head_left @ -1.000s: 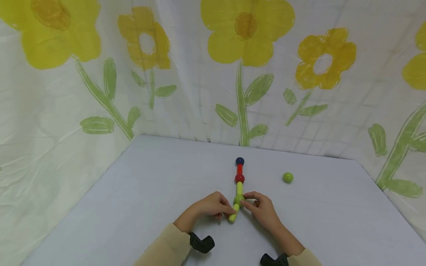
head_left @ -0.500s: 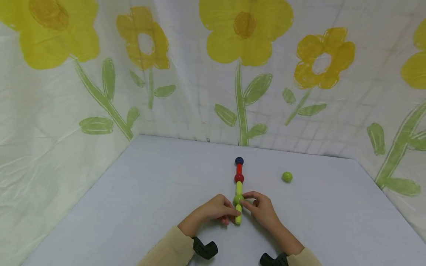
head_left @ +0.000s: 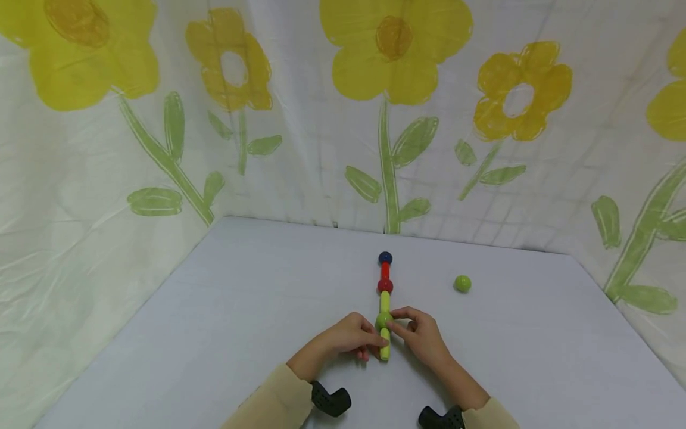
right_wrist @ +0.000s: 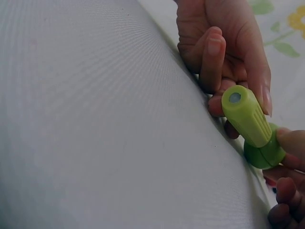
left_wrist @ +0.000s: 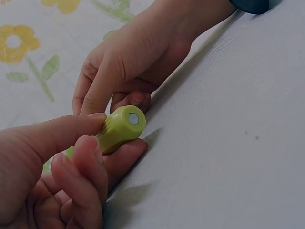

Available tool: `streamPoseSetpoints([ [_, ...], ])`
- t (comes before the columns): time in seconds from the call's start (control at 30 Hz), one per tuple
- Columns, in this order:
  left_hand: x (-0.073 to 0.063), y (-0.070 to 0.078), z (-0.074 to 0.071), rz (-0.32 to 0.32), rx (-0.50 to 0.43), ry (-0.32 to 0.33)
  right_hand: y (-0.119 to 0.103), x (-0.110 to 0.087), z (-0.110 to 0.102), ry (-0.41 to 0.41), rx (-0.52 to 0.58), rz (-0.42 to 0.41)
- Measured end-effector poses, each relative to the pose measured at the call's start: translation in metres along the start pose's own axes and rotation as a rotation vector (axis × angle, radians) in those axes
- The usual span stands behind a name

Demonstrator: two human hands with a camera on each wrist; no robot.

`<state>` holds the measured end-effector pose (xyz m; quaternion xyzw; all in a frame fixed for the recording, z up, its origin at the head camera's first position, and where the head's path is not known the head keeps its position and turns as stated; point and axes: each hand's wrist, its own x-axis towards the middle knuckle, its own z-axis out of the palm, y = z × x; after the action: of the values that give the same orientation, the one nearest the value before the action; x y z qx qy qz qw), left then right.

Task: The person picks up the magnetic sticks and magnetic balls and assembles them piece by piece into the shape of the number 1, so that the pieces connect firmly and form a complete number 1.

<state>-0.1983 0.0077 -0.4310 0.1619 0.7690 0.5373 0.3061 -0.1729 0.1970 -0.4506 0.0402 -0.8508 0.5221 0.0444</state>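
A straight chain of rods and balls lies on the table, running away from me: a dark blue ball (head_left: 385,258), a red rod (head_left: 385,271), a red ball (head_left: 384,285), a yellow-green rod (head_left: 384,301), a green ball (head_left: 383,320) and a nearer yellow-green rod (head_left: 384,352). My left hand (head_left: 348,335) pinches this nearest rod between thumb and finger. With thumb and fingertips, my right hand (head_left: 422,341) holds the green ball. In the left wrist view, the near rod (left_wrist: 119,128) shows a round grey disc in its end. Its other end meets the ball in the right wrist view.
A loose green ball (head_left: 462,283) sits on the white table (head_left: 257,286), right of the chain and out of reach of the fingers. Behind the table hangs a white curtain (head_left: 300,179) printed with yellow flowers.
The nearest yellow-green rod has swung from slanting left to lying in line with the chain. My left hand moved slightly right with it, while my right hand stayed on the green ball.
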Motion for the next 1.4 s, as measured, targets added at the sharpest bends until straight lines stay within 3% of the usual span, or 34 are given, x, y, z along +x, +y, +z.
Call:
streamPoseSetpoints([
  [0.47, 0.001, 0.000, -0.001, -0.015, -0.003, 0.018, -0.003, 0.001, -0.003, 0.051, 0.006, 0.037],
  [0.67, 0.002, -0.001, -0.001, -0.027, 0.002, 0.021, 0.001, 0.009, -0.015, 0.122, -0.026, 0.090],
  [0.9, 0.002, -0.002, 0.000, -0.025, 0.010, 0.023, 0.009, 0.024, -0.035, 0.149, -0.063, 0.168],
  [1.4, 0.002, -0.001, 0.001, -0.021, -0.023, 0.021, 0.017, 0.050, -0.087, 0.282, -0.187, 0.076],
])
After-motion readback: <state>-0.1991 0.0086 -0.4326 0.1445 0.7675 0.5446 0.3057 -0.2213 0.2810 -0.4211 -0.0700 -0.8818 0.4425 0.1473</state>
